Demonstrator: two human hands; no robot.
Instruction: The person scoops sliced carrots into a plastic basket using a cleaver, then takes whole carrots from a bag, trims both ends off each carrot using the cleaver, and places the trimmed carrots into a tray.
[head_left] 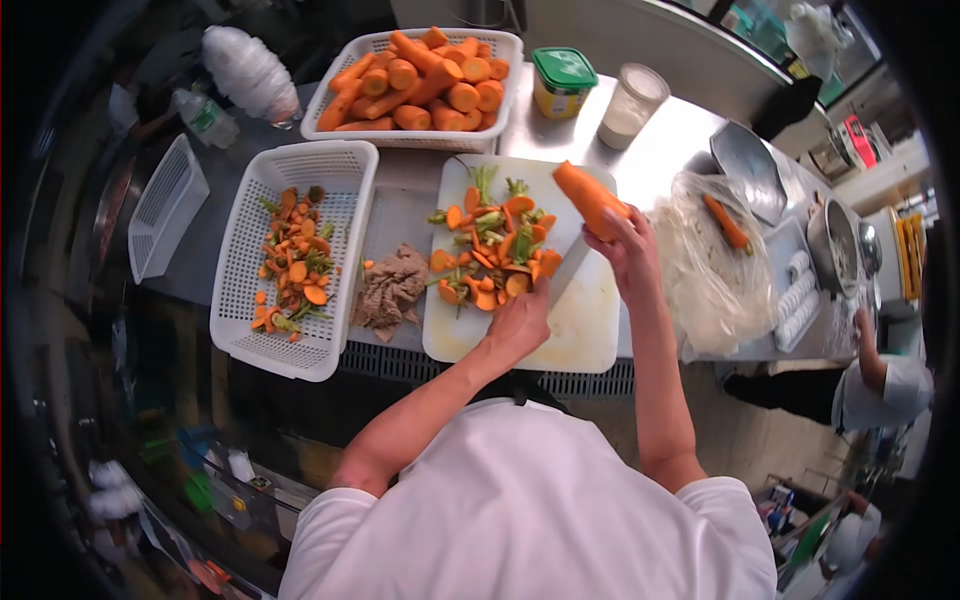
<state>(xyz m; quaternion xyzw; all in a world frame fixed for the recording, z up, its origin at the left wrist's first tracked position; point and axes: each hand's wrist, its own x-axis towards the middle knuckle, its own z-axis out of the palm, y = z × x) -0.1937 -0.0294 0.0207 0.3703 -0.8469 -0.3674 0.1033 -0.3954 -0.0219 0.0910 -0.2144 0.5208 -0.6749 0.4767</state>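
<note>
My left hand [520,322] is closed around the handle of a knife, its blade [570,265] slanting up and right over the white cutting board [590,335]. In my right hand [630,250] is a thick orange carrot [588,195], gripped at its lower end and tilted up to the left above the board's right side. Beside the blade, on the board, lies a heap of carrot ends and green tops [497,245]. The knife handle is mostly hidden by my left fingers.
A white basket [345,250] of carrot scraps stands left, with a crumpled brown cloth [392,290] beside it. Behind is a basket [400,142] full of carrots. A green-lidded tub [563,85], a jar [632,105] and a plastic bag [715,300] surround the board. Another person [880,385] stands right.
</note>
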